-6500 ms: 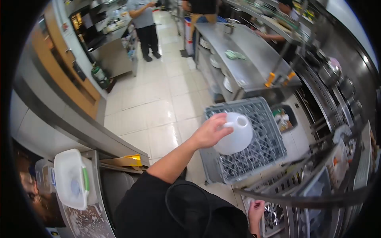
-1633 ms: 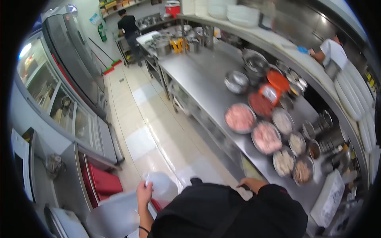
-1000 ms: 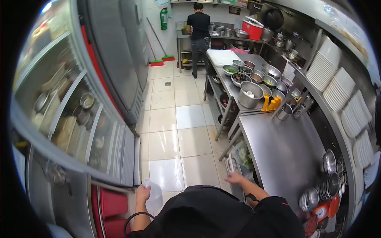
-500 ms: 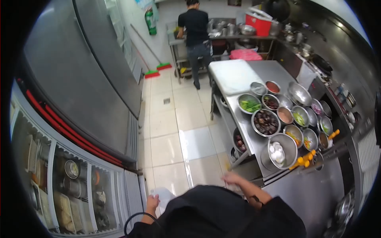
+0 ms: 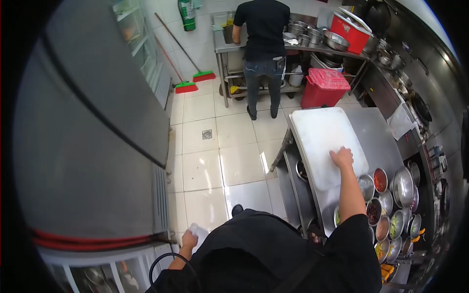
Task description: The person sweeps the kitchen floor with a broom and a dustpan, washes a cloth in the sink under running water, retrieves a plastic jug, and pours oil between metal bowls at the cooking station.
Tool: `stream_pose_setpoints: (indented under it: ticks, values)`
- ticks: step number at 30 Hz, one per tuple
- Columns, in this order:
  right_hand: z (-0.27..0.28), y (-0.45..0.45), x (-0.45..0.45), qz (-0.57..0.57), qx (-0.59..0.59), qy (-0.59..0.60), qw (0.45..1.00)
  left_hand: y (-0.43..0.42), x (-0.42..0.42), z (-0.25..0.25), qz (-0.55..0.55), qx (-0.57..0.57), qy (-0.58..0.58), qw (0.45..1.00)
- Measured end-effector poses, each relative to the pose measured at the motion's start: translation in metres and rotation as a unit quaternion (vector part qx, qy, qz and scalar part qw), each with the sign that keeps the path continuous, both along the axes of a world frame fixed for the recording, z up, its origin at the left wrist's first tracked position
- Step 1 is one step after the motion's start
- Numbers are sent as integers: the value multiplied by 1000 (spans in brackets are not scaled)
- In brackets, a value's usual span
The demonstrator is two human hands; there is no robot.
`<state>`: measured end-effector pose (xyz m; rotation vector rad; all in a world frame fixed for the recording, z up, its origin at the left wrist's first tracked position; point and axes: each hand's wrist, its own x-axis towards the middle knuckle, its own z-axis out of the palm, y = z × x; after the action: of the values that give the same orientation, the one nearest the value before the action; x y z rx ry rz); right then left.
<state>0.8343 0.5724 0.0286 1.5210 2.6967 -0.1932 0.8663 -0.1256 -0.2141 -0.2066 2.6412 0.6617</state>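
My left hand [image 5: 189, 239] is low by my left side, its fingers closed on a whitish, translucent piece of plastic [image 5: 200, 233]; my dark clothing hides part of it, and its exact kind does not show. Stretched forward, my right hand [image 5: 343, 157] is over the white cutting board [image 5: 322, 132], thumb apart from the bent fingers and nothing visible in it. Whether the fingertips touch the board I cannot tell. Beyond my right forearm are metal bowls of food, among them a red one [image 5: 380, 179] and a bowl of dark pieces [image 5: 374, 211].
The board lies on a steel table [image 5: 373, 129]. A co-worker [image 5: 264, 49] stands at the back counter, turned away. A red lidded bin [image 5: 325, 88] is on the floor there, with a red cooler [image 5: 349, 30] above. Steel fridge doors [image 5: 93, 146] line my left; two brooms [image 5: 185, 87] lean behind.
I have moved forward along the steel table. My right hand has gone from beside my body out over the cutting board. My left hand still holds the whitish plastic.
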Motion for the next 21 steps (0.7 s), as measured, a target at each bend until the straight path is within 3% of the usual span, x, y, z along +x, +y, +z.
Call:
stream_pose_setpoints:
  ticks: [3,5,10,18,21]
  values:
    - [-6,8,-19,-24,-27,-56,998,52,-120,-2,-71,48,24,996]
    - [-4,1,-26,-36,-37,-75,996,115,-206,40,-162,-23,-5,987]
    - [2,8,-55,-69,-49,-107,991,273,-401,69,-325,22,67,943]
    - [19,89,-176,-149,-151,-130,969,516,-566,150,-446,181,105,870]
    - [24,135,-211,-190,-130,-102,968,585,-596,185,-480,203,42,852]
